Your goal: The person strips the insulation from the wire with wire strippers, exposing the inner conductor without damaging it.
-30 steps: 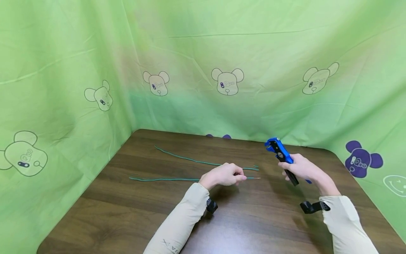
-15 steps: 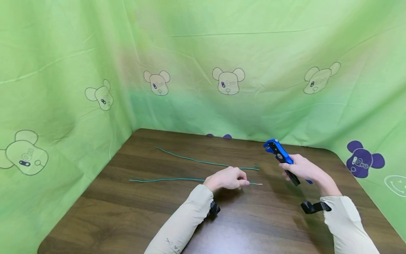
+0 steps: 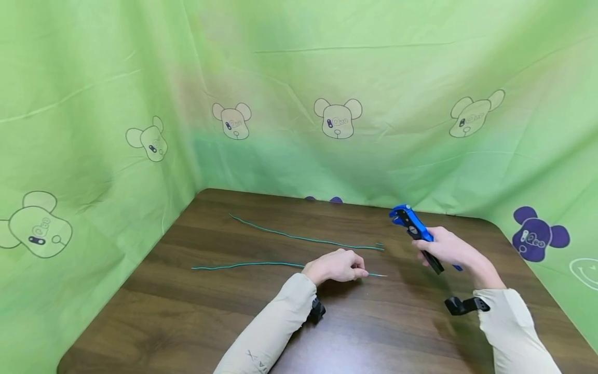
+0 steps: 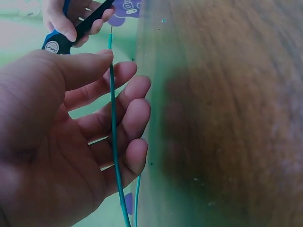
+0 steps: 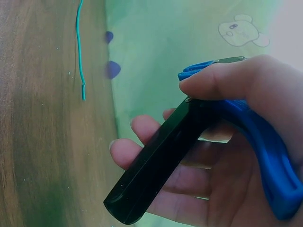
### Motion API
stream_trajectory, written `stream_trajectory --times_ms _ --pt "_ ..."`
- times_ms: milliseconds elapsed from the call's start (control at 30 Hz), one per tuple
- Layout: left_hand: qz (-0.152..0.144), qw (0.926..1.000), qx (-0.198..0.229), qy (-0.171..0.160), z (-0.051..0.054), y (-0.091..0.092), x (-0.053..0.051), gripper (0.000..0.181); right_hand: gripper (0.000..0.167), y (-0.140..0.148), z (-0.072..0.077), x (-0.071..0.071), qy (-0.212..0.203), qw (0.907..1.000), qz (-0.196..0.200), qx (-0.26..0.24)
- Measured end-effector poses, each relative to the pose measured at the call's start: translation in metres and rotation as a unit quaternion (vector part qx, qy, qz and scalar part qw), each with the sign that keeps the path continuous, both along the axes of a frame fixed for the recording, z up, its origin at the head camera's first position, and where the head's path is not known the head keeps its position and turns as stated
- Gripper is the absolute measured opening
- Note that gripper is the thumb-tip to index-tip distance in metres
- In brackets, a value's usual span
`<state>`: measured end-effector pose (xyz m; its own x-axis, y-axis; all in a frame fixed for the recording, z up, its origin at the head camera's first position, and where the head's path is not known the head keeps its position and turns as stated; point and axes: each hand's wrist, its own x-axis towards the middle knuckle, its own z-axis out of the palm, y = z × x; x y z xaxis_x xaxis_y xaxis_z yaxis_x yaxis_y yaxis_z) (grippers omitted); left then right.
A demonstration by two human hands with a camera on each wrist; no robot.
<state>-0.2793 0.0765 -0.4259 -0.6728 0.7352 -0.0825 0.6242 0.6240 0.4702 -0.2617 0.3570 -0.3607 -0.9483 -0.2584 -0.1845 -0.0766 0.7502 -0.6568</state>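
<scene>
Left grip (image 3: 337,266) pinching green wire (image 4: 114,123) near one end, right grip (image 3: 447,246) curled round blue-black tool (image 3: 412,222)

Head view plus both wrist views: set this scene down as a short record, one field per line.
Left hand: grip between thumb and fingers, on the near green wire
Wire's right end: bare tip exposed
Right hand: grip around the blue-and-black wire stripper
Stripper and held wire: apart
Far green wire: lying on the dark wood-grain tabletop
Short green piece: beside the far wire's right end
Backdrop: green cloth printed with cartoon animal heads
</scene>
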Motion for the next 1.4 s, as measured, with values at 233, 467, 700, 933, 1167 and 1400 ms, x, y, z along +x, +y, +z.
stream_trajectory --times_ms 233,467,700,933,1167,1400 --pt "0.008 0.9999 0.001 -0.011 -0.003 0.0 -0.001 0.018 0.03 0.002 0.001 -0.001 -0.007 0.9999 -0.004 -0.009" --pt "-0.003 0.9997 0.024 -0.011 0.0 -0.005 -0.004 0.022 0.032 0.002 0.0 -0.001 -0.003 1.0 0.004 -0.007" --pt "0.013 0.9987 0.048 -0.012 0.008 -0.015 -0.009 0.022 0.028 -0.002 0.001 -0.001 0.012 0.9999 0.008 0.001" --pt "0.016 0.9986 0.049 -0.004 0.013 -0.019 -0.016 0.022 0.03 0.001 -0.002 0.0 0.049 0.9983 0.032 0.002" --pt "0.033 0.9989 0.028 0.017 0.014 -0.022 -0.027 0.021 0.025 0.004 -0.005 -0.002 0.073 0.9954 0.058 -0.019" --pt "0.051 0.9978 0.018 0.039 0.014 -0.02 -0.037 0.017 0.028 0.005 -0.004 -0.001 0.068 0.997 0.035 -0.012"
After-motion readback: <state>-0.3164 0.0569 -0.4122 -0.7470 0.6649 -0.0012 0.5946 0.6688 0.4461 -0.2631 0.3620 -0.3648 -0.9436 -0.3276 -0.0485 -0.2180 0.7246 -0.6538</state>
